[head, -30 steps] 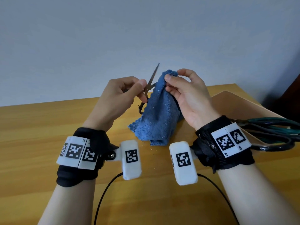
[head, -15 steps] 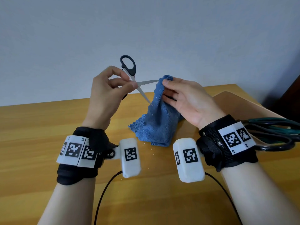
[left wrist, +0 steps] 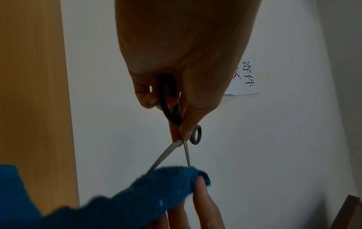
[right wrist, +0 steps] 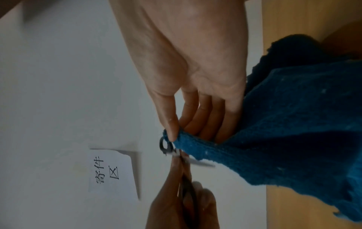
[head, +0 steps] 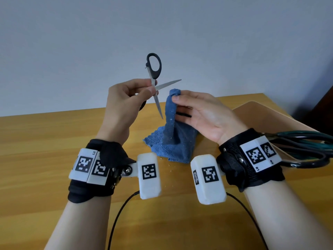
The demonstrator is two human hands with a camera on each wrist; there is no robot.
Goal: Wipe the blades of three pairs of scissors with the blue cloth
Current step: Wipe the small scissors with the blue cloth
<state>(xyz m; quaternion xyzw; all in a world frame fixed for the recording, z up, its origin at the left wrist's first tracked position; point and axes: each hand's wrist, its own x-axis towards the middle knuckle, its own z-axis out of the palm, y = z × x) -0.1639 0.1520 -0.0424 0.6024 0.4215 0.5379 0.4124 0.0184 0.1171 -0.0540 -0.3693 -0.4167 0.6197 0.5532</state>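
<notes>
My left hand [head: 126,101] pinches a small pair of black-handled scissors [head: 156,83] near the pivot, held up above the table. The blades are spread apart: one points right, the other points down toward the cloth. One black handle loop stands above my fingers; the other is tucked in my palm, as the left wrist view shows around the scissors [left wrist: 177,124]. My right hand [head: 200,112] pinches the top fold of the blue cloth [head: 173,138] between thumb and fingers, just right of the blades and apart from them. The cloth's lower part rests on the table. The cloth [right wrist: 284,127] hangs from my right thumb.
Larger scissors with dark green handles [head: 304,147] lie on a light brown board [head: 261,116] at the right edge of the wooden table [head: 36,145]. Small crumbs lie near the cloth. A grey wall with a paper note [right wrist: 111,172] stands behind.
The scissors have been turned over so a handle loop points up, and the blades have spread. The cloth has come off the blade tip and now sits slightly below it.
</notes>
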